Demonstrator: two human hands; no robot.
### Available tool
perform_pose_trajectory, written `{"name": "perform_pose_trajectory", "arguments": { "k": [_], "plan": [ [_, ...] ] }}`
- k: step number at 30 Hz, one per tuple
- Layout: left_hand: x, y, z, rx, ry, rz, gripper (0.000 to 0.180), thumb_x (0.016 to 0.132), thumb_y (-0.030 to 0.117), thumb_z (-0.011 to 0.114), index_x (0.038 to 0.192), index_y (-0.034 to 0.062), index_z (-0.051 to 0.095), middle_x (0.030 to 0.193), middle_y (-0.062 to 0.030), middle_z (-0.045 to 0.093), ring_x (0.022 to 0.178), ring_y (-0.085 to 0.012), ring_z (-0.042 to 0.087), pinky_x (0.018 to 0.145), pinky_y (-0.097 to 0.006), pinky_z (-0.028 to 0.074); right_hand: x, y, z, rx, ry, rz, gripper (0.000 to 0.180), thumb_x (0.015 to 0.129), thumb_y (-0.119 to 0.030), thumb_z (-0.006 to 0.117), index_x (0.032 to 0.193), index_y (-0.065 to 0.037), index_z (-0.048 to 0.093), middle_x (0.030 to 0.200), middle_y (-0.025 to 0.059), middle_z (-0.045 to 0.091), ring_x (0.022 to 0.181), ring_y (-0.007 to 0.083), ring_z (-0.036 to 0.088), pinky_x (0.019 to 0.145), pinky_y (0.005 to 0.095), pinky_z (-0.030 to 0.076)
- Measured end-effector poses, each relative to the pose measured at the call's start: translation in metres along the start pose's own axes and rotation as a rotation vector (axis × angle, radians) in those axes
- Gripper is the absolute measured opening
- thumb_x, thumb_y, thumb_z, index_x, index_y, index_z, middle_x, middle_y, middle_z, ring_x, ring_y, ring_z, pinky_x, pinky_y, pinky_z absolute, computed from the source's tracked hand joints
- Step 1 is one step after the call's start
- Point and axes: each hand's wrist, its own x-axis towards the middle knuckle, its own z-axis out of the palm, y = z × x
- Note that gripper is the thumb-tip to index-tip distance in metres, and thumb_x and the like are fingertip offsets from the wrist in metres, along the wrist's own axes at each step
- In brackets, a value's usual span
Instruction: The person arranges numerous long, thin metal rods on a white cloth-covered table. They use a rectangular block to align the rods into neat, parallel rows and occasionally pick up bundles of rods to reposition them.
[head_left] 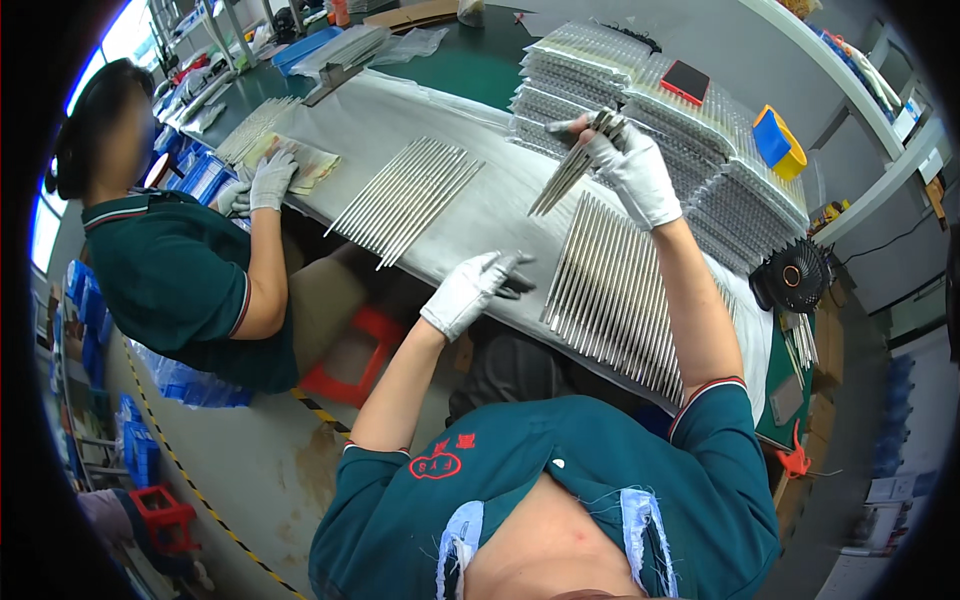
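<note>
A bundle of thin metal rods (568, 178) is gripped in my gloved right hand (632, 168), raised over the far side of the table, near the bubble wrap. My left hand (474, 288), also in a white glove with dark fingertips, hovers at the table's near edge, fingers apart and holding nothing. Beneath my right forearm lies a wide row of silver rods (612, 300), side by side. Another row of rods (405, 198) rests farther left, between me and the co-worker. My forearm covers part of the right row.
Stacked bubble wrap sheets (675, 135) carry a red-backed phone (685, 82) and a yellow tape roll (780, 142). A black fan (792, 275) stands at the right. On the left, a co-worker's gloved hands (268, 182) touch a cloth beside more rods. A red stool (355, 360) is below.
</note>
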Motion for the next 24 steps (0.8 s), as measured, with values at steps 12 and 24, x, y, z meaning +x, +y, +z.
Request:
{"name": "perform_pose_trajectory", "arguments": {
  "k": [12, 24],
  "plan": [
    [0.036, 0.096, 0.031, 0.626, 0.163, 0.786, 0.034, 0.092, 0.015, 0.071, 0.124, 0.0036, 0.070, 0.130, -0.0152, 0.067, 0.122, -0.0274, 0.062, 0.102, -0.033, 0.050, -0.035, 0.015, 0.027, -0.031, -0.241, -0.113, 0.023, 0.095, -0.027, 0.070, 0.102, -0.005, 0.073, 0.084, 0.0029, 0.068, 0.080, 0.0125, 0.062, 0.074, 0.0310, 0.051],
    [0.020, 0.081, 0.027, 0.763, -0.017, 0.844, 0.029, 0.088, 0.020, 0.066, 0.115, 0.0112, 0.074, 0.125, -0.0089, 0.070, 0.122, -0.0288, 0.062, 0.108, -0.045, 0.046, -0.093, 0.022, 0.003, 0.385, -0.072, 0.535, 0.045, 0.105, -0.037, 0.055, 0.122, 0.003, 0.064, 0.125, 0.0177, 0.068, 0.112, 0.0268, 0.068, 0.100, 0.0366, 0.053]
  ]
}}
